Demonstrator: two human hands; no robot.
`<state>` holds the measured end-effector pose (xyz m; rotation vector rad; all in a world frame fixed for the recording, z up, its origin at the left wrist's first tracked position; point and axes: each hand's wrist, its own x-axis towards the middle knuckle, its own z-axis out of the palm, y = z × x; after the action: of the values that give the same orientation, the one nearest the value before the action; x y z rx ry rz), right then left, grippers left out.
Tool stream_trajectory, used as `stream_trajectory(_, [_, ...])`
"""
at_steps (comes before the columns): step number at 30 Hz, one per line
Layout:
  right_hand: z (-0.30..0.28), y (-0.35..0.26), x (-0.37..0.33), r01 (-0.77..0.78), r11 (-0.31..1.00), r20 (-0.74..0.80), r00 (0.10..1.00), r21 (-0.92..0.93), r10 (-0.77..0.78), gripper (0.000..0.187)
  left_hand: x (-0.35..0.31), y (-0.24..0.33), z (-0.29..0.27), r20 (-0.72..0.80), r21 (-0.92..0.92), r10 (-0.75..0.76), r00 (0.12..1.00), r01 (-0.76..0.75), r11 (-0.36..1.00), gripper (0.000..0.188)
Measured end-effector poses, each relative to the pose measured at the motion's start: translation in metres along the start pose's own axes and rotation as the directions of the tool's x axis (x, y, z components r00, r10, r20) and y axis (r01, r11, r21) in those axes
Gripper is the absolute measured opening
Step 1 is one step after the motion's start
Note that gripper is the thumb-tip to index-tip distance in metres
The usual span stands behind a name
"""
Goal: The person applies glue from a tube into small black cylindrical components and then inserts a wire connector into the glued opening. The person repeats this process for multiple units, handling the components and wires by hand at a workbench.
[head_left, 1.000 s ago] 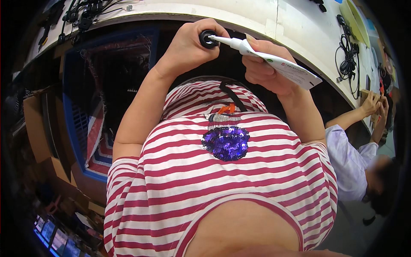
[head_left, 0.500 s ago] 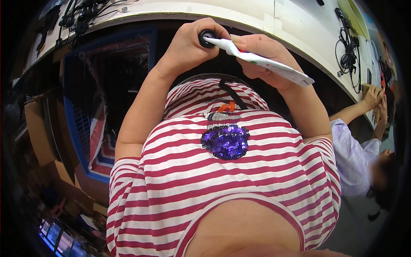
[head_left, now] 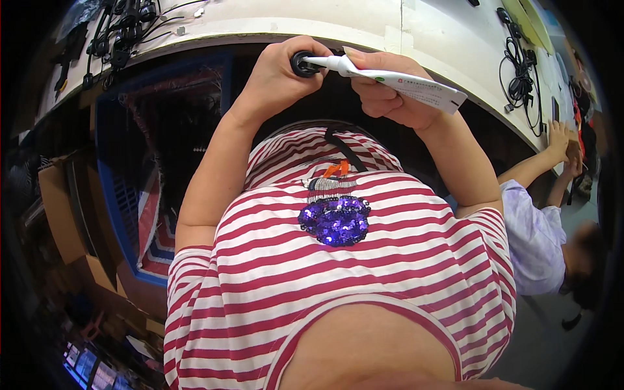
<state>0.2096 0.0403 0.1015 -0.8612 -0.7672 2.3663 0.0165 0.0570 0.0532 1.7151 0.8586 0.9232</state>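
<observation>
My left hand point(head_left: 276, 78) is closed around a black round part point(head_left: 300, 64) with a ring-shaped open end facing up; the rest of the part is hidden in my fingers. A white squeeze tube point(head_left: 416, 90) with a long thin nozzle lies in the grip of my right hand point(head_left: 390, 81). The nozzle tip points left and reaches into the opening of the black part. My thumb presses on the tube close to its neck, and the flat crimped end sticks out to the right.
A white workbench point(head_left: 325, 25) runs across the top. Black cables point(head_left: 123, 32) lie at its left, and a coiled black cable point(head_left: 520, 84) at its right. A blue crate point(head_left: 117, 195) stands left of me, near cardboard boxes point(head_left: 62, 201). A co-worker point(head_left: 533, 227) sits at the right.
Both hands have shifted slightly left with the black part and the tube. The tube has rolled, showing more of its printed face. The co-worker's hands have moved a little.
</observation>
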Motion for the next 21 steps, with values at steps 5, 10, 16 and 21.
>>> stream_trajectory(5, [-0.004, 0.004, 0.0, 0.011, 1.0, 0.043, 0.999, 0.024, -0.012, 0.025, 0.0, 0.002, 0.002, 0.007, 0.005, -0.046, 0.999, 0.046, 0.999, 0.016])
stream_trajectory(10, [-0.011, 0.002, -0.001, -0.028, 1.0, 0.083, 0.996, -0.014, 0.029, 0.026, 0.004, 0.003, 0.003, -0.01, 0.023, -0.002, 1.0, 0.002, 1.0, 0.018])
stream_trajectory(16, [-0.01, -0.006, -0.01, 0.108, 0.984, -0.002, 0.994, -0.141, -0.109, 0.024, 0.012, 0.018, 0.002, 0.055, -0.191, -0.236, 0.97, 0.242, 0.951, 0.018])
stream_trajectory(21, [-0.026, -0.048, -0.016, 0.305, 0.8, -0.096, 0.908, -0.516, -0.407, 0.022, 0.007, 0.022, -0.011, 0.177, -0.428, -0.189, 0.966, 0.249, 0.869, 0.041])
